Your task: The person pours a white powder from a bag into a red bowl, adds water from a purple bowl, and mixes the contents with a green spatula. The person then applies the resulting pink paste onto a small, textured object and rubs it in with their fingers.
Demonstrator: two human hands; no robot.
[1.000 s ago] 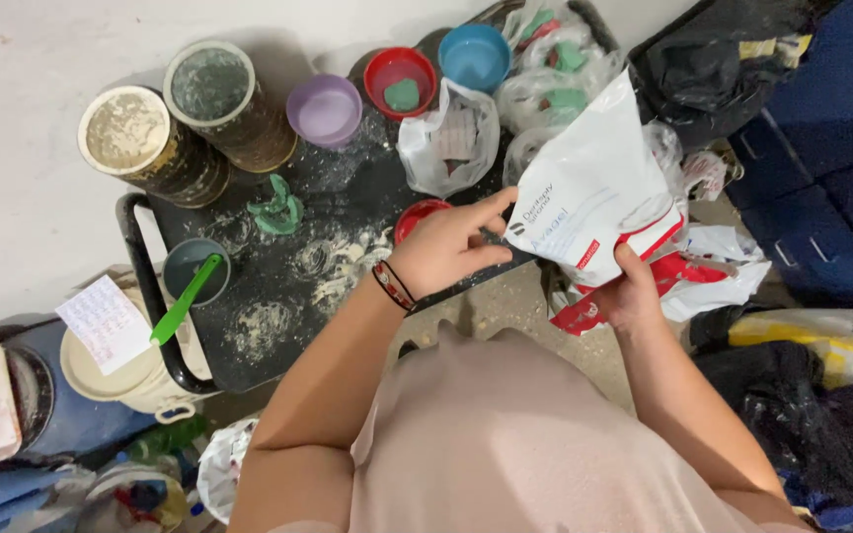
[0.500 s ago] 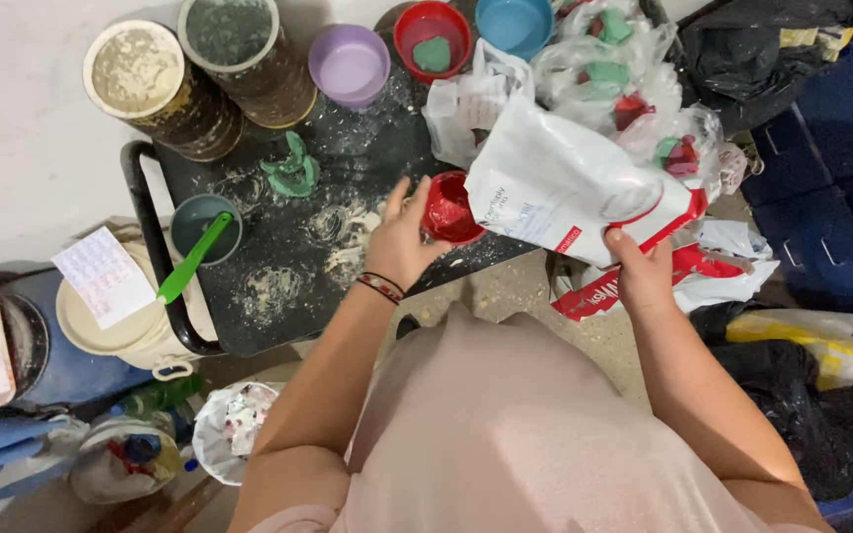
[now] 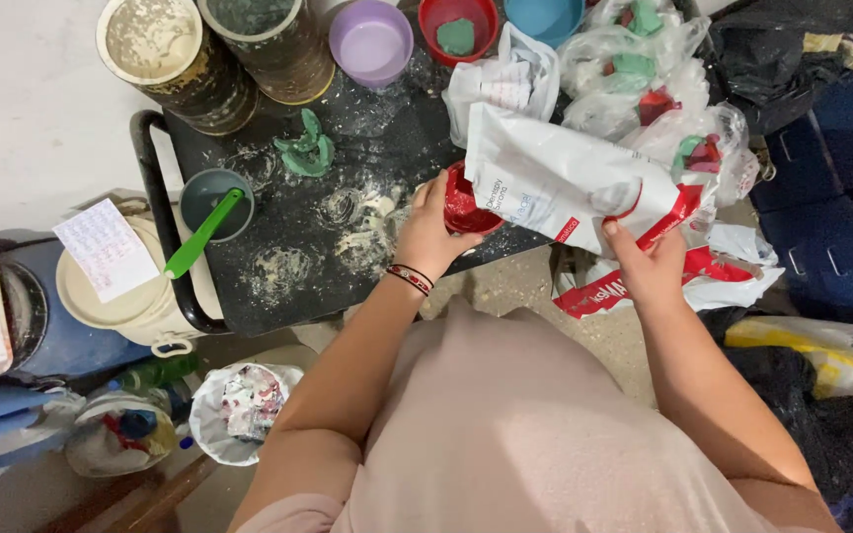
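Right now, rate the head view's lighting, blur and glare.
Head view: even, soft light, faint shadows; left hand on the red bowl and right hand holding the white pouch look slightly soft; mild sheen on the clear plastic bags; no harsh glare.

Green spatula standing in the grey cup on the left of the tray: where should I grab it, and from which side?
Grip the green spatula on its upper handle, coming from above right. It leans out over the grey cup rim, so that end is free.
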